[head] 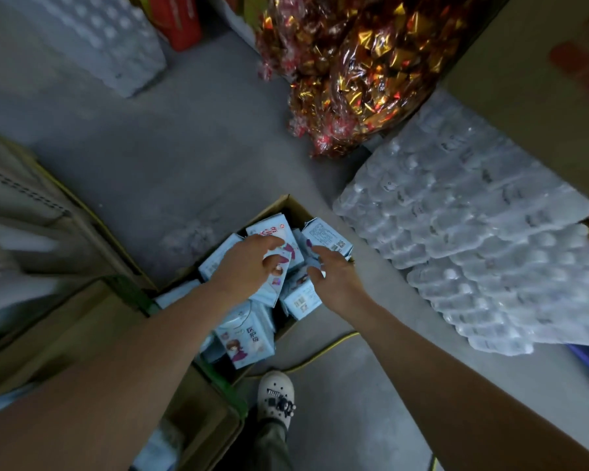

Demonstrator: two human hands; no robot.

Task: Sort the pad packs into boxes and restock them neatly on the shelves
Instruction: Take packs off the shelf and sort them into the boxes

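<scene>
**Sorting pad packs: boxing still under way**

Judging by the jumble, sorting is unfinished and no shelf is seen. Pale blue pad packs (244,338) lie tilted and overlapping inside the open cardboard box (288,202). One pack is gripped by the left hand (249,266); another, nearer the box's right wall, is pinched by the right hand (334,271).

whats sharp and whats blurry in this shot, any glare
Head view: dim light; hands and pad packs in the box fairly sharp; left edge cartons smeared by motion blur; wide-angle bending at the borders; glints on the foil candy bags and wrapped bottles.
</scene>
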